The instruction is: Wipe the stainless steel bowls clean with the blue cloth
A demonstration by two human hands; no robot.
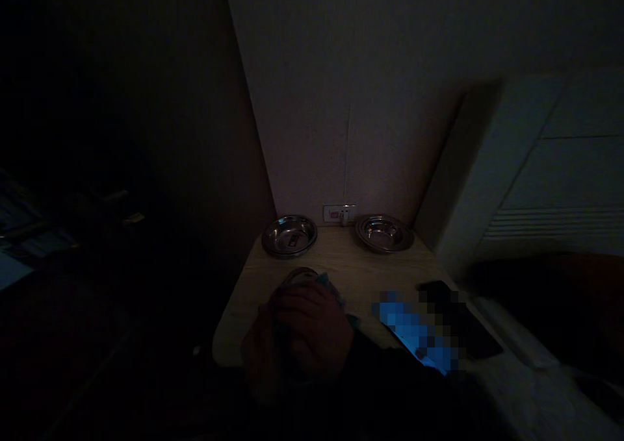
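Head cam, very dim rm: both hands are working at the near edge of a small pale table point(341, 262) set in a corner. R hand point(312, 327) is lying over a round vessel point(298, 274), fingers curling down around it and clamping it; only the far rim is showing past the knuckles. L hand point(257, 353) is pressing in at the vessel's left side, touching the R hand, but it's too dark to tell whether its fingers are closing or spread. A bluish cloth point(335, 291) is poking out just right of the rim. At the back, a left bowl point(289, 236) and a right bowl point(385, 233), both steel, are sitting either side of a wall socket point(340, 214). A lit blue screen point(414, 330) is glowing near the R sleeve.
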